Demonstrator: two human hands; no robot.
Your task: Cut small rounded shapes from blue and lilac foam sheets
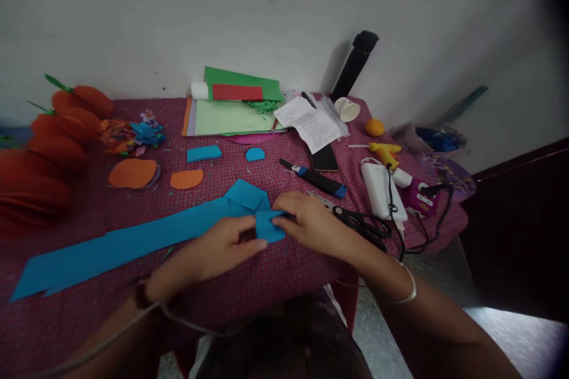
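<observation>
Between my two hands a small piece of blue paper (268,227) is held up over the front of the table. My left hand (226,247) grips its left edge between thumb and fingers. Closed on the upper right edge of the same piece is my right hand (306,220). Just behind lies a blue paper with folded edges (246,195). Long blue paper strips (146,238) stretch from there to the left. Black-handled scissors (360,222) rest beside my right wrist, and a utility knife (317,180) lies beyond that hand.
Orange paper pumpkins (66,130) stand at the left, near paper scraps (128,135). Coloured sheets (235,118) lie against the wall. On the right are a yellow glue gun (384,153), a white power bank (383,189), a purple plug adapter (420,196) with black cables and a paper cup (347,109).
</observation>
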